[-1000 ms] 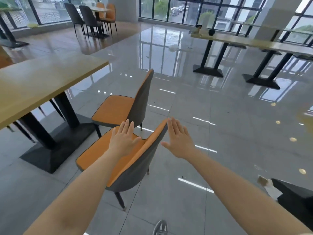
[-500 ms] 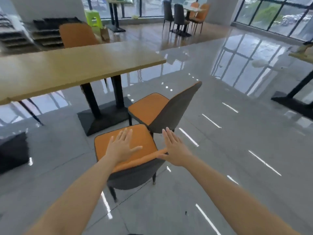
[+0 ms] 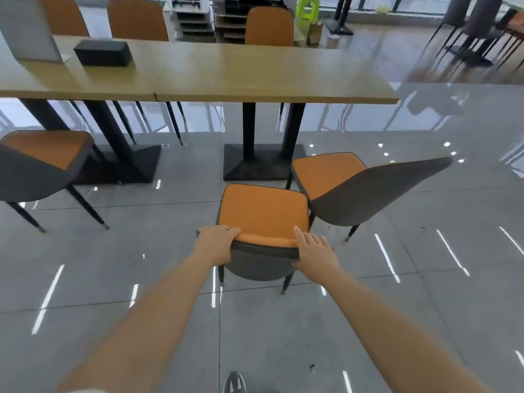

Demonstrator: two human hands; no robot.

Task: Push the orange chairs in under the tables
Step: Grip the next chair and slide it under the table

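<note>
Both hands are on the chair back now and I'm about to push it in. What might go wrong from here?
1. The second chair stands angled and close on the right; the held chair may clip it.
2. The table base lies straight ahead, so the front legs could catch on it.
3. The right hand looks laid on the backrest rather than wrapped like the left hand, so the chair might twist.

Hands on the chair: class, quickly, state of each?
Left hand: closed over the chair backrest.
Right hand: open, resting flat on it.
</note>
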